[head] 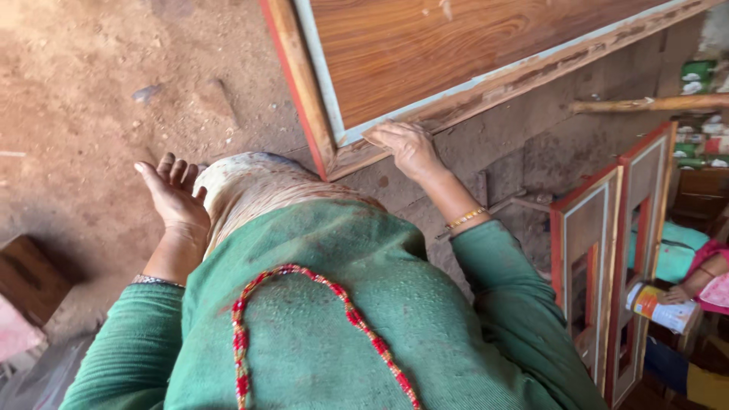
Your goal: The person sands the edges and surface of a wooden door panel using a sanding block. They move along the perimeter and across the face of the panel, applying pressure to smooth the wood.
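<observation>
Head view: one camera, looking down over a green knitted sweater [364, 319] with a red bead necklace [319, 282].
Right hand: right hand [408, 146] lies flat, fingers spread, on the lower edge of the large wooden door panel with brown wood-grain face and rough pale frame [425, 53]; pressing, not clasping.
Left hand: left hand [176, 199] open, palm up, holding nothing, above the dirt floor [91, 91].
Handling: likely best to keep the palm on the frame, clear of splintered edges.
Texture: veneer smooth, frame coarse, red-painted side.
Nearby: small red-edged wooden frames [600, 258] lean at right.
</observation>
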